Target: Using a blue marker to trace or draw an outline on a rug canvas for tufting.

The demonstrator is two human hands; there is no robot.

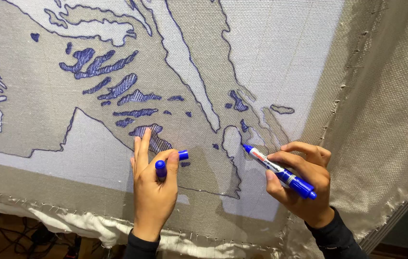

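My right hand (305, 184) pinches a blue marker pen (279, 171), tip touching the stretched beige woven cloth (31, 115) at a drawn blue outline. My left hand (153, 184) presses flat there, fingers curled around two blue pen caps (171, 162).

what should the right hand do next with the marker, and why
Probably lower the blue marker tip onto the cloth and carry on along the outline beside it. The right hand holds it uncapped with the tip at an unfilled outlined patch, while the left hand, holding the cap, braces the cloth.
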